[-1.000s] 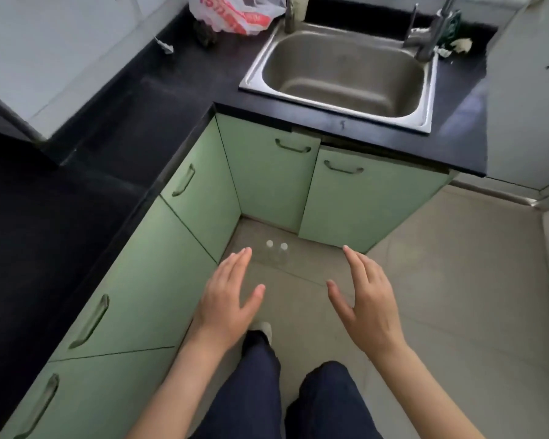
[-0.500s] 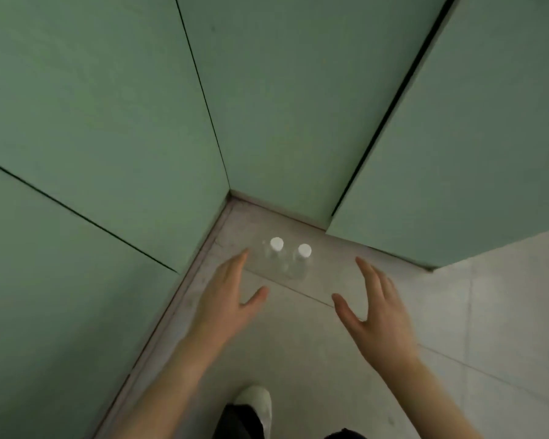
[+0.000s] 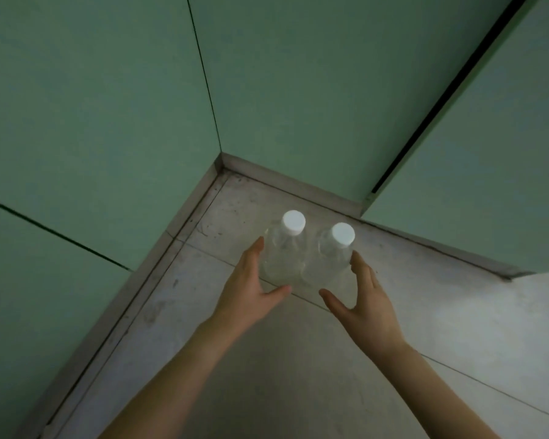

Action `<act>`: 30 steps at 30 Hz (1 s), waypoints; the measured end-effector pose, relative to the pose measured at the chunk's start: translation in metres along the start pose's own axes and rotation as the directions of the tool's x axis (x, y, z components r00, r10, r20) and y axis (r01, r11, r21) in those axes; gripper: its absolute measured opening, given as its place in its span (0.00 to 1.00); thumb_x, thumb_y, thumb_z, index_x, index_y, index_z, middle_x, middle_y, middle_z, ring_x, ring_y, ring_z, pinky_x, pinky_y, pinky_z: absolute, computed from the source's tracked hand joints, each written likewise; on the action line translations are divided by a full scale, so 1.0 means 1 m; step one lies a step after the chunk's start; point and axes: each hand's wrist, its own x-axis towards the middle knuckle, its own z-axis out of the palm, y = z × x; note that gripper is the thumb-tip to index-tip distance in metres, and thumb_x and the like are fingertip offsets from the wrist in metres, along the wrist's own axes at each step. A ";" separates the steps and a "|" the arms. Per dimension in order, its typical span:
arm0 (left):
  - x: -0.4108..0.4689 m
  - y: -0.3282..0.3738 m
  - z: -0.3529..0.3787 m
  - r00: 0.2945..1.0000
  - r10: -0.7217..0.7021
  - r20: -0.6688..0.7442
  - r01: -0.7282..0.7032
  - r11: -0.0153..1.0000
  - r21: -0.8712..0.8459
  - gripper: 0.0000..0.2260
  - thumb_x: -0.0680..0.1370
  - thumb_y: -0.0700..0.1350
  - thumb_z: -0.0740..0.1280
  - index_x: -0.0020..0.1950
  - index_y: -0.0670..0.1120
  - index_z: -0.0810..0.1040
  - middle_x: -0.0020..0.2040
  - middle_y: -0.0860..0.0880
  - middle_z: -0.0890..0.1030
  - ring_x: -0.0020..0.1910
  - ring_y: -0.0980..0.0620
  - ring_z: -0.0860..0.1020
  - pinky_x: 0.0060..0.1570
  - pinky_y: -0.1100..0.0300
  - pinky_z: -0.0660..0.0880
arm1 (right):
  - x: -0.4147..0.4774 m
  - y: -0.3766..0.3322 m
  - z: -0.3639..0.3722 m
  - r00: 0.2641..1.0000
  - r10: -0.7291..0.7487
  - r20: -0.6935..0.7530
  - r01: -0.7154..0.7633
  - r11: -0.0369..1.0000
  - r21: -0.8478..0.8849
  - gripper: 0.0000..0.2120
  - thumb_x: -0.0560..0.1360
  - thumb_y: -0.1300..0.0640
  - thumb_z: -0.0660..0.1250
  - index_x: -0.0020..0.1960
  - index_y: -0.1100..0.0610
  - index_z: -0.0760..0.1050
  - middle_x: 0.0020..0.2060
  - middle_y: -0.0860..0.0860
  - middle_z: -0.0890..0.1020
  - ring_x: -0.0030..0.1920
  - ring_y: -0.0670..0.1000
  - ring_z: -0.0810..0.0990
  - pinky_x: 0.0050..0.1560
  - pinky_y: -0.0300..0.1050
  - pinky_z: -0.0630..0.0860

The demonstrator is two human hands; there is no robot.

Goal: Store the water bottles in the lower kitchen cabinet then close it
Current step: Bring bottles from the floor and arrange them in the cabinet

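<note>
Two clear water bottles with white caps stand upright side by side on the floor in the cabinet corner, the left bottle [image 3: 282,251] touching the right bottle [image 3: 328,258]. My left hand [image 3: 251,286] is open, its fingers against the left bottle's side and its thumb at the base. My right hand [image 3: 362,299] is open beside the right bottle, fingertips at its side, thumb just short of it. The green lower cabinet doors [image 3: 282,83] behind the bottles are shut.
Green cabinet fronts [image 3: 92,106] wall in the left and back. A right-hand door [image 3: 488,153] juts forward with a dark gap along its edge. A grey plinth [image 3: 286,182] runs under the cabinets. Pale tiled floor [image 3: 298,359] lies below my arms.
My head has dropped closer to the floor. Both hands have moved forward from short of the bottles to either side of them.
</note>
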 end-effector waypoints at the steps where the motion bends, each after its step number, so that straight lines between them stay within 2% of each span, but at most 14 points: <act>1: 0.005 0.000 0.001 1.000 0.009 0.000 -0.009 1.000 -0.027 0.43 0.68 0.54 0.77 0.77 0.55 0.58 0.72 0.56 0.68 0.70 0.58 0.67 0.65 0.59 0.68 | 0.005 0.000 0.004 1.000 0.010 0.002 -0.010 0.998 0.056 0.40 0.72 0.45 0.73 0.78 0.51 0.58 0.72 0.47 0.70 0.70 0.47 0.70 0.65 0.39 0.67; 3: 0.014 0.003 0.001 0.999 0.025 -0.026 -0.026 0.998 -0.059 0.38 0.67 0.51 0.79 0.73 0.60 0.63 0.67 0.61 0.71 0.65 0.65 0.69 0.59 0.66 0.69 | 0.013 0.000 0.011 0.999 0.048 -0.001 -0.047 0.980 0.194 0.41 0.69 0.48 0.77 0.76 0.49 0.60 0.69 0.43 0.72 0.67 0.44 0.71 0.63 0.39 0.68; 5: 0.024 0.007 0.000 0.998 0.027 -0.048 -0.031 0.995 -0.090 0.32 0.67 0.46 0.80 0.63 0.65 0.68 0.57 0.66 0.74 0.57 0.74 0.71 0.51 0.77 0.69 | 0.021 0.001 0.018 0.996 0.091 -0.005 -0.085 0.952 0.295 0.41 0.66 0.52 0.80 0.74 0.49 0.63 0.66 0.41 0.74 0.64 0.42 0.73 0.63 0.40 0.71; 6: 0.028 0.007 0.000 0.999 0.021 -0.047 -0.026 0.994 -0.109 0.29 0.67 0.44 0.80 0.58 0.65 0.69 0.54 0.66 0.75 0.53 0.76 0.72 0.47 0.79 0.69 | 0.024 0.001 0.021 0.995 0.098 -0.001 -0.092 0.942 0.324 0.41 0.65 0.53 0.80 0.73 0.49 0.63 0.64 0.41 0.74 0.63 0.43 0.73 0.63 0.40 0.72; 8: 0.034 0.005 0.000 1.000 -0.002 -0.030 -0.002 0.989 -0.147 0.27 0.67 0.46 0.80 0.58 0.62 0.71 0.52 0.64 0.78 0.51 0.74 0.74 0.45 0.76 0.70 | 0.030 0.000 0.023 0.995 0.096 0.020 -0.096 0.926 0.365 0.41 0.65 0.56 0.81 0.71 0.48 0.63 0.63 0.42 0.75 0.62 0.46 0.75 0.59 0.38 0.73; 10: 0.037 0.000 0.003 0.999 -0.031 -0.018 0.027 0.982 -0.190 0.28 0.65 0.47 0.80 0.62 0.56 0.73 0.55 0.61 0.80 0.55 0.66 0.77 0.51 0.68 0.73 | 0.037 -0.001 0.023 0.995 0.097 0.026 -0.099 0.915 0.391 0.39 0.66 0.57 0.81 0.68 0.46 0.62 0.60 0.42 0.76 0.60 0.48 0.77 0.55 0.38 0.75; 12: 0.038 -0.004 0.005 0.998 -0.043 -0.038 0.034 0.975 -0.220 0.29 0.64 0.46 0.81 0.61 0.56 0.73 0.55 0.61 0.81 0.57 0.62 0.78 0.54 0.63 0.75 | 0.041 -0.003 0.022 0.995 0.100 0.012 -0.096 0.907 0.410 0.37 0.66 0.58 0.80 0.66 0.45 0.63 0.56 0.40 0.77 0.57 0.48 0.78 0.55 0.40 0.76; 14: 0.034 -0.004 0.006 0.997 -0.052 -0.064 0.037 0.975 -0.220 0.27 0.64 0.45 0.81 0.58 0.57 0.74 0.53 0.62 0.81 0.56 0.61 0.79 0.54 0.63 0.76 | 0.039 -0.006 0.022 0.994 0.106 -0.016 -0.090 0.903 0.420 0.35 0.66 0.58 0.81 0.65 0.46 0.66 0.53 0.36 0.77 0.56 0.46 0.79 0.55 0.39 0.78; 16: 0.025 -0.003 0.005 0.995 -0.070 -0.074 0.052 0.972 -0.230 0.26 0.64 0.44 0.81 0.56 0.57 0.74 0.51 0.61 0.81 0.55 0.59 0.80 0.53 0.61 0.77 | 0.032 -0.008 0.021 0.991 0.114 -0.064 -0.078 0.908 0.411 0.32 0.65 0.59 0.81 0.63 0.49 0.70 0.52 0.35 0.78 0.54 0.45 0.79 0.53 0.34 0.78; 19: -0.009 0.001 0.005 0.991 -0.120 -0.066 0.101 0.965 -0.242 0.24 0.62 0.50 0.80 0.56 0.57 0.76 0.50 0.61 0.82 0.53 0.60 0.80 0.53 0.59 0.77 | 0.003 -0.014 0.011 0.988 0.143 -0.063 -0.105 0.908 0.405 0.30 0.64 0.59 0.82 0.61 0.49 0.71 0.51 0.36 0.78 0.54 0.46 0.79 0.48 0.27 0.76; 21: -0.039 0.005 0.006 0.983 -0.172 -0.064 0.151 0.954 -0.258 0.26 0.61 0.52 0.79 0.57 0.57 0.76 0.52 0.60 0.82 0.55 0.58 0.80 0.55 0.58 0.77 | -0.024 -0.019 0.003 0.985 0.170 -0.022 -0.146 0.900 0.411 0.30 0.64 0.58 0.82 0.60 0.47 0.71 0.52 0.38 0.79 0.54 0.45 0.80 0.52 0.33 0.78; 24: -0.086 0.021 0.004 0.966 -0.258 -0.035 0.237 0.928 -0.288 0.26 0.62 0.48 0.81 0.56 0.57 0.77 0.50 0.61 0.82 0.53 0.59 0.80 0.54 0.59 0.76 | -0.067 -0.029 -0.015 0.970 0.235 0.062 -0.237 0.856 0.460 0.26 0.64 0.56 0.81 0.57 0.46 0.74 0.52 0.42 0.82 0.54 0.43 0.82 0.55 0.44 0.80; 28: -0.149 0.064 -0.018 0.925 -0.378 0.022 0.363 0.870 -0.334 0.21 0.63 0.45 0.82 0.52 0.55 0.78 0.47 0.59 0.84 0.50 0.57 0.81 0.53 0.56 0.78 | -0.124 -0.061 -0.061 0.938 0.305 0.165 -0.346 0.803 0.484 0.24 0.66 0.59 0.81 0.59 0.56 0.77 0.51 0.47 0.84 0.52 0.43 0.83 0.53 0.44 0.82; 30: -0.183 0.099 -0.041 0.914 -0.403 0.045 0.394 0.855 -0.337 0.19 0.65 0.46 0.81 0.52 0.55 0.79 0.46 0.59 0.84 0.50 0.58 0.81 0.52 0.57 0.78 | -0.151 -0.087 -0.094 0.925 0.328 0.192 -0.380 0.799 0.465 0.24 0.66 0.58 0.81 0.59 0.55 0.77 0.50 0.47 0.84 0.51 0.44 0.84 0.51 0.45 0.83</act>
